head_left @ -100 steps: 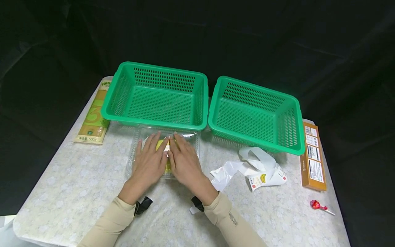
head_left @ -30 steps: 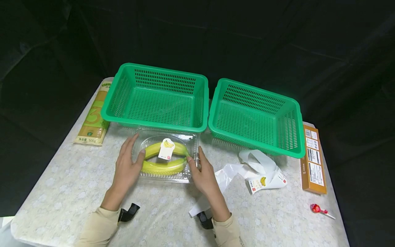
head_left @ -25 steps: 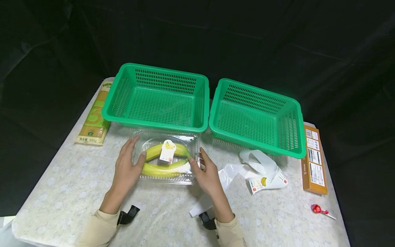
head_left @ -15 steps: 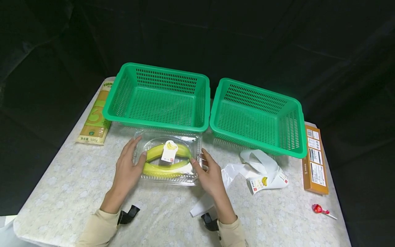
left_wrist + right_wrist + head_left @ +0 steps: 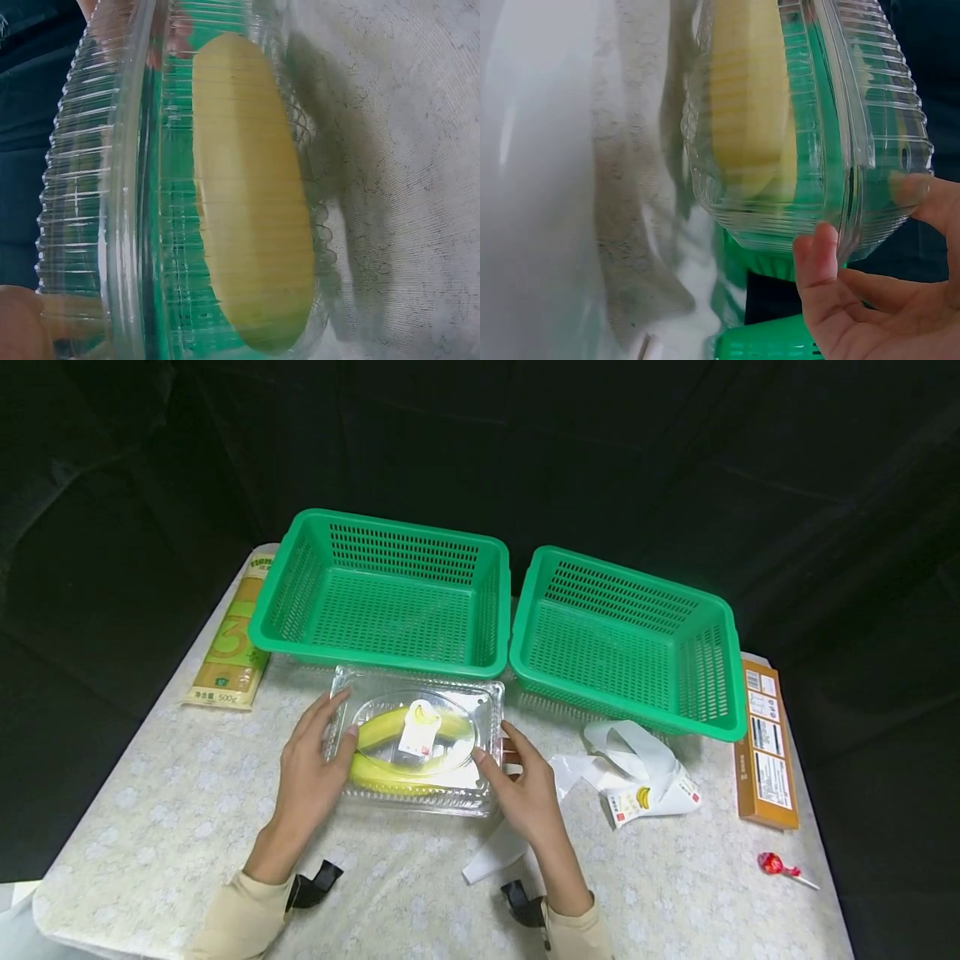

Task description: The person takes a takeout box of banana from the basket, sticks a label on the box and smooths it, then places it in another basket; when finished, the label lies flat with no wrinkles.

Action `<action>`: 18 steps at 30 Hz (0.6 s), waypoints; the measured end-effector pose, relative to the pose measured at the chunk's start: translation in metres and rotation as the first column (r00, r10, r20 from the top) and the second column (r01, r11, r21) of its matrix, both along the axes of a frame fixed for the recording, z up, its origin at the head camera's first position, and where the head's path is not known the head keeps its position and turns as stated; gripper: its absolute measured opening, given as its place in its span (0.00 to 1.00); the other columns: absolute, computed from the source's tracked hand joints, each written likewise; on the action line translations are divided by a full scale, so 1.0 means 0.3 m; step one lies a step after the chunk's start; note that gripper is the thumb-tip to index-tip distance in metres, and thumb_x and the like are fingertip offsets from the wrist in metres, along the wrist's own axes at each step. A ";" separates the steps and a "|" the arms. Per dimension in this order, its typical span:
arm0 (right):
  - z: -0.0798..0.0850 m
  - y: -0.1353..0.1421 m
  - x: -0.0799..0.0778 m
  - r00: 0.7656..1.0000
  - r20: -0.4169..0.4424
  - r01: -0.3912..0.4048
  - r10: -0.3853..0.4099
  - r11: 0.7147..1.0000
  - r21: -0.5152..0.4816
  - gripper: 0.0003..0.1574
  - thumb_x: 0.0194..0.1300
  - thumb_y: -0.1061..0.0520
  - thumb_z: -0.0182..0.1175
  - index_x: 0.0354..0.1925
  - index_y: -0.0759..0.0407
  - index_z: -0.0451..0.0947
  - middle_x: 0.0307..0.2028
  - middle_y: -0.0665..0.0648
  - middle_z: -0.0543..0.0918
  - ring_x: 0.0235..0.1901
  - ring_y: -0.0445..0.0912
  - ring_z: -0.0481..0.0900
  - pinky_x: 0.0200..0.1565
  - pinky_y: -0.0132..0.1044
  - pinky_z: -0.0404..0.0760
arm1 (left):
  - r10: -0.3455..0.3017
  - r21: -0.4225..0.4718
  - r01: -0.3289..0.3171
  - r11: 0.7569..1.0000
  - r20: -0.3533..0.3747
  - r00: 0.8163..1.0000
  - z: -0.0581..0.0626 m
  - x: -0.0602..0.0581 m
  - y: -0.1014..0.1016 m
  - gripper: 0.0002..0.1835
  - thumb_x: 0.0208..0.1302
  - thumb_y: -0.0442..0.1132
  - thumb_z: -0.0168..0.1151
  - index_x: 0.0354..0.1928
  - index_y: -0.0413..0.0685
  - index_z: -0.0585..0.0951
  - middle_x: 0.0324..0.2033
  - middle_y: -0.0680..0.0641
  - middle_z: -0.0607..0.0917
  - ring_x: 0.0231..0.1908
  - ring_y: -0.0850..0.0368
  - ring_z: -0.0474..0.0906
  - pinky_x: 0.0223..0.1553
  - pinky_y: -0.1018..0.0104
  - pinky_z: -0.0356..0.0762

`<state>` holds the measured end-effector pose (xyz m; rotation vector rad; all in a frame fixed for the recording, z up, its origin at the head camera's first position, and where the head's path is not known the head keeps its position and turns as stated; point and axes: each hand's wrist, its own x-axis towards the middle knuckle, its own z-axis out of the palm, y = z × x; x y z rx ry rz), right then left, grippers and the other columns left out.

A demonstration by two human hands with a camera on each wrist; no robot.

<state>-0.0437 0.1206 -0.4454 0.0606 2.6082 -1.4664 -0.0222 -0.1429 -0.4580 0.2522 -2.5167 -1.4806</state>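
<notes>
A clear plastic clamshell box (image 5: 461,706), lid shut, is in front of the left green basket. Inside are two yellow bananas (image 5: 390,777), and a white banana-print label (image 5: 418,729) is on the lid. My left hand (image 5: 309,772) grips the box's left side, thumb on the lid. At the right end my right hand (image 5: 528,793) holds it, with the thumb on the lid and fingers bent at the side. Both wrist views show one banana (image 5: 247,187) through the ribbed wall and a shadow on the cloth. Whether the base is off the table I cannot tell.
Two green baskets (image 5: 378,670) (image 5: 626,706) stand at the back. A noodle packet (image 5: 231,639) lies at the left edge. To the right are a crumpled label strip (image 5: 637,760), an orange box (image 5: 765,747) and a red lollipop (image 5: 772,862).
Earlier, both hands lay flat on the lid; they have since moved to its sides. Over the last half second the box has shifted slightly right, the right hand going with it.
</notes>
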 end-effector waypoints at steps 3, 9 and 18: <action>0.006 0.001 -0.003 1.000 -0.007 0.006 -0.006 1.000 -0.004 0.42 0.67 0.44 0.65 0.73 0.57 0.65 0.58 0.63 0.81 0.54 0.55 0.79 0.48 0.45 0.81 | 0.009 0.008 -0.009 1.000 -0.007 1.000 0.001 -0.003 0.003 0.26 0.71 0.37 0.58 0.70 0.51 0.72 0.73 0.35 0.66 0.68 0.34 0.70 0.61 0.33 0.73; 0.008 0.000 -0.007 1.000 -0.006 0.015 -0.015 1.000 -0.005 0.42 0.68 0.44 0.65 0.73 0.57 0.65 0.58 0.63 0.80 0.55 0.56 0.79 0.49 0.45 0.81 | 0.017 0.027 -0.017 0.999 -0.021 1.000 0.002 -0.009 0.011 0.26 0.71 0.34 0.58 0.70 0.50 0.73 0.73 0.34 0.66 0.68 0.34 0.70 0.63 0.31 0.69; 0.014 0.011 0.005 1.000 0.005 0.027 -0.026 1.000 -0.012 0.43 0.67 0.42 0.64 0.73 0.56 0.65 0.59 0.63 0.80 0.55 0.55 0.78 0.49 0.42 0.79 | 0.011 0.030 -0.010 0.999 -0.017 1.000 0.015 -0.007 0.016 0.26 0.71 0.34 0.58 0.70 0.52 0.73 0.73 0.36 0.67 0.67 0.35 0.71 0.62 0.32 0.70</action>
